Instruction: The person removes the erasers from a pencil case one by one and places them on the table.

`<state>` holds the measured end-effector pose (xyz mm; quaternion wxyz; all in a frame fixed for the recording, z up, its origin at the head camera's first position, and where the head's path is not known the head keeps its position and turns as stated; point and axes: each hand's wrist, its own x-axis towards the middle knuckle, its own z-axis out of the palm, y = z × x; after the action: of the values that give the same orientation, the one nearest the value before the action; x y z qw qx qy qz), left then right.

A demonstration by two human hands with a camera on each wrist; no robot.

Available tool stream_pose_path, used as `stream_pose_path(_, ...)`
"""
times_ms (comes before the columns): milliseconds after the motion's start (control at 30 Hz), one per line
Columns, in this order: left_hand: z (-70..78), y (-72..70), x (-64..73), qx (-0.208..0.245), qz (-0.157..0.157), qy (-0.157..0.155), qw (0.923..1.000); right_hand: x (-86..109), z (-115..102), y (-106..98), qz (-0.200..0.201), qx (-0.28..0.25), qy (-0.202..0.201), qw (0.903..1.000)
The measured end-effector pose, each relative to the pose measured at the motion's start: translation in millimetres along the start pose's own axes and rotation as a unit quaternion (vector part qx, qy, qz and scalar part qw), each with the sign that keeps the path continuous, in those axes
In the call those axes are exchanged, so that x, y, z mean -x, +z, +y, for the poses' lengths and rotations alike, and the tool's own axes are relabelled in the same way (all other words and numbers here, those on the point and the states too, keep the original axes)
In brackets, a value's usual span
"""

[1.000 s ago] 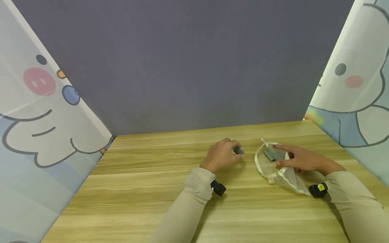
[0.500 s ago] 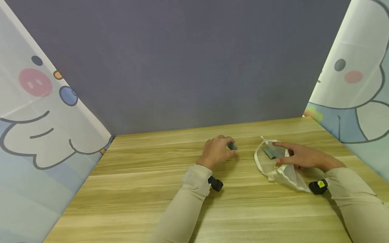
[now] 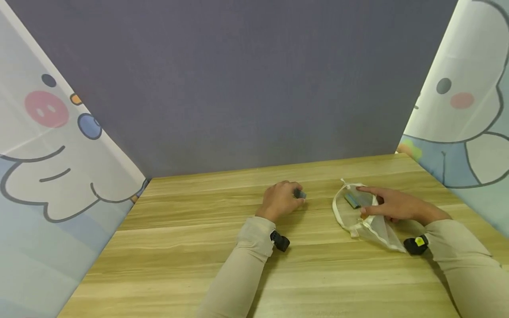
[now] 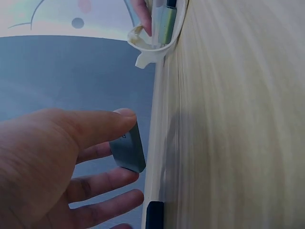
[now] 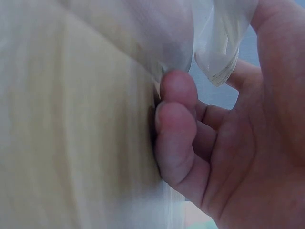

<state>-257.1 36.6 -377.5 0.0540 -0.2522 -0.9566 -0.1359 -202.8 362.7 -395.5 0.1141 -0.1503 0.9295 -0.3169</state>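
My left hand (image 3: 277, 201) pinches a small dark grey rectangular block (image 4: 128, 150) between thumb and fingers, low over the table. Faint marking shows on the block's face in the left wrist view. To its right, a white mesh drawstring bag (image 3: 338, 212) lies with its mouth spread toward the left hand. At the bag's rim is my right hand (image 3: 393, 205), index finger and thumb apart at the mouth, the other fingers curled against the outside (image 5: 176, 124). Inside the bag lies a blue-green block (image 3: 352, 201), with a bit of orange near the right thumb.
The wood-grain table (image 3: 179, 256) runs back to a dark grey panel (image 3: 254, 88). Cartoon-printed cloths (image 3: 43, 168) stand at both sides. A dark rounded piece (image 4: 155, 214) shows at the bottom of the left wrist view.
My left hand has moved left, away from the bag, with the grey block still between its fingers. The right hand and the bag have stayed in place.
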Motion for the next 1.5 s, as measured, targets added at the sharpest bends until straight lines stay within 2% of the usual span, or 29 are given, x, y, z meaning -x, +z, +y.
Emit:
stream_pose_path(167, -2.1, 2.0, 1.0, 0.015, -0.007, -0.009, 0.9998, -0.5, -1.3, 2.0, -0.002, -0.004, -0.003, 1.0)
stream_pose_path(433, -4.6, 2.2, -0.1, 0.033, 0.001, -0.001, 0.9995, 0.4, -3.1, 0.7, -0.01, -0.009, -0.001, 0.9999)
stream_pose_path(600, -5.2, 2.3, 0.3, 0.036, -0.003, 0.002, 0.9994, -0.9, -0.4, 1.4, 0.001, 0.0, -0.007, 1.0)
stream_pose_path(800, -4.3, 4.6, 0.9, 0.019, -0.021, -0.004, 0.9996, -3.6, 4.9, 3.8, 0.003, 0.0, -0.011, 0.9999)
stream_pose_path(1033, -1.2, 2.1, -2.5, 0.016, -0.034, 0.004, 0.9993, -2.7, 3.8, 3.4, -0.001, -0.01, -0.006, 0.9999)
stream_pose_path(1333, 0.5, -0.5, -6.4, 0.01, -0.058, -0.027, 0.9979, -2.9, 1.0, 4.1, -0.005, -0.016, -0.007, 0.9998)
stream_pose_path(1500, 5.0, 0.4, -8.3, -0.008, -0.062, -0.024, 0.9978, 1.2, 0.8, 3.2, -0.001, -0.013, -0.008, 0.9999)
